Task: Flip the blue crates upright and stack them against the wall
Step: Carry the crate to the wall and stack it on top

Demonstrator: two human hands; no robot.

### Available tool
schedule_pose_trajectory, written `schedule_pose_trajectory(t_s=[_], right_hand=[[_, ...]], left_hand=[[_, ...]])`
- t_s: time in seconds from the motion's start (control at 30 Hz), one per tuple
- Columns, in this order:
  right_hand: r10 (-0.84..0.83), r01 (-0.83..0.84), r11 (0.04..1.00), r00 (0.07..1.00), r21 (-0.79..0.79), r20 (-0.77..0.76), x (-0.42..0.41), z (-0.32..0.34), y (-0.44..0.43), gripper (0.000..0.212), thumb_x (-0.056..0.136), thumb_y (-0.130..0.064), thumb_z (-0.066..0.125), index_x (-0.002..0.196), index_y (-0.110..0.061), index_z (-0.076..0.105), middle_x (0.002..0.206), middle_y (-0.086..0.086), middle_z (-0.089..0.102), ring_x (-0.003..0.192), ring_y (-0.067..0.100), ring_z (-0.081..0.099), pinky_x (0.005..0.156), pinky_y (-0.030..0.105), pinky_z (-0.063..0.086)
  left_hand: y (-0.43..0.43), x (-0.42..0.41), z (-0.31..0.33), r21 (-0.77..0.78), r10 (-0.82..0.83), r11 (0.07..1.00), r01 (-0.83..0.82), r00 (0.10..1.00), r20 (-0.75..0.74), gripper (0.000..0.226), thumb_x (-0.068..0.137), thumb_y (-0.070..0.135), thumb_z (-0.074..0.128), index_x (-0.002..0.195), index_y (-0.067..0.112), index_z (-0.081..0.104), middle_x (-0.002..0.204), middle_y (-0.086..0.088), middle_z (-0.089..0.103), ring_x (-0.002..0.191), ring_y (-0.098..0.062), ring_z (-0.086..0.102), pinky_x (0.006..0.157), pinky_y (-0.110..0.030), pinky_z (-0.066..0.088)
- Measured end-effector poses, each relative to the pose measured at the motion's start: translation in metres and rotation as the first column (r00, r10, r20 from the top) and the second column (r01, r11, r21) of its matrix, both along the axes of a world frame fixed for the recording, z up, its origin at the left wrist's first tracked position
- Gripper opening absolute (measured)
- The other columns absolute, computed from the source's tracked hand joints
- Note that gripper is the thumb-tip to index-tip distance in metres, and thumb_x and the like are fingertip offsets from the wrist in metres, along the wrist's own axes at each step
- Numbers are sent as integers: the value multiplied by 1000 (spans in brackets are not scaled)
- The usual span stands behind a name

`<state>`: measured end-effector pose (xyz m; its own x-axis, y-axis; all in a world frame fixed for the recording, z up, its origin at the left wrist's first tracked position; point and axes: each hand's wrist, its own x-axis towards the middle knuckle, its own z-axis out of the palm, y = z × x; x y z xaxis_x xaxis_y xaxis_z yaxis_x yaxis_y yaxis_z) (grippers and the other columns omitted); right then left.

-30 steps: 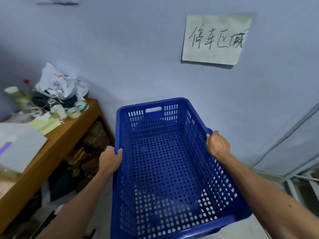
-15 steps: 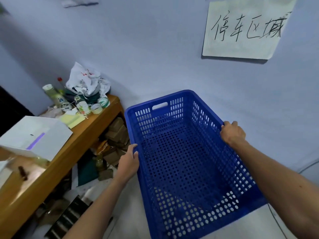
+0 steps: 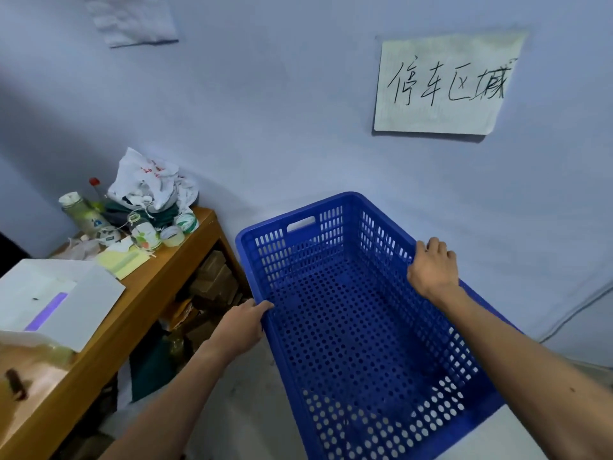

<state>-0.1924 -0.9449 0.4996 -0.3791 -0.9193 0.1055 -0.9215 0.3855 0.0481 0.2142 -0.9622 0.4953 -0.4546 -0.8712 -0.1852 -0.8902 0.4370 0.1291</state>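
**1 crate upright, at the wall, not yet let go**

1 blue crate [image 3: 351,330] in view, open side up, so the flip looks done for this one. A person holds it by its 2 long rims.

Left hand [image 3: 241,324]: clamped on the near-left rim, thumb lying over the top edge, the other fingers wrapped under the outside and mostly hidden.

Right hand [image 3: 433,271]: on the opposite rim, further along. Its fingers are hooked over the edge with the tips out of sight on the far side. Firm hold, both sides.

Position: the crate's far short end, the one with the handle slot, sits close to the wall [image 3: 298,127]. It is just right of a wooden table [image 3: 159,287] and below a handwritten paper sign [image 3: 441,88]. The crate lies slightly askew to the wall. Pale floor [image 3: 238,393] shows through the holes at the near end. Cannot tell whether the base is down or carried just above the floor.

Table holds a white bag [image 3: 146,180], bottles [image 3: 79,210] and tape rolls [image 3: 172,235], well clear of the crate.

Judgement: early to middle stage. No stack is visible and no second crate is in frame. Left to do: square this one to the wall, release it, then fetch, flip and stack the others.
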Motion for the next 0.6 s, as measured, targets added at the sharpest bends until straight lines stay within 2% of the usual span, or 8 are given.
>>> schedule_pose_trajectory(t_s=[0.13,0.27,0.33,0.4,0.43,0.5,0.57,0.6], right_hand=[[50,-55,996,996,73,74,54,8,10,40,93,-37,48,119,-8,53,126,16,44,116,34,43,97,46,39],[31,-89,984,937,152,349,121,7,29,33,99,-39,42,114,-13,55,123,12,43,108,31,46,92,45,44],[17,-133,967,886,219,463,147,8,40,32,100,-43,43,102,-15,56,108,9,48,90,27,50,82,42,46],[-37,-167,945,800,281,599,179,13,53,43,98,-54,44,84,-14,51,77,6,46,65,25,41,65,39,41],[-70,-175,938,750,299,658,196,16,60,49,95,-61,44,81,-14,49,71,6,42,61,25,37,61,38,39],[-105,-206,921,686,331,720,228,23,74,64,85,-77,43,87,-14,55,77,7,49,66,24,45,66,38,43],[-126,-212,909,679,358,723,258,25,88,83,73,-86,45,115,-16,58,106,5,61,93,25,59,84,39,49],[-130,-199,908,702,369,700,271,24,97,92,71,-85,48,131,-16,49,122,5,58,107,27,58,90,40,48]], left_hand=[[-25,12,2,-98,-182,976,195,975,124,34,97,28,47,131,29,48,116,-1,61,95,-20,65,82,-37,56],[-51,25,8,-100,-368,909,405,891,264,32,94,28,52,125,20,49,111,-5,63,100,-26,64,84,-42,53],[-60,25,9,-138,-421,869,474,857,296,29,93,26,54,121,18,51,110,-5,64,101,-26,64,85,-42,53],[-69,29,9,-183,-461,827,531,828,319,26,93,23,54,118,18,53,109,-4,64,101,-25,64,83,-41,54],[-72,30,8,-196,-473,811,551,815,335,24,93,22,54,116,17,55,107,-4,64,99,-25,64,80,-41,54],[-77,30,9,-220,-482,788,576,798,363,19,92,18,53,110,16,58,103,-5,64,95,-26,63,75,-41,53],[-81,29,9,-242,-496,760,604,778,386,13,90,13,56,102,15,60,100,-7,62,92,-26,60,69,-41,52],[-82,27,9,-252,-506,740,623,764,401,10,89,11,58,98,14,62,99,-7,59,92,-26,56,65,-40,49]])
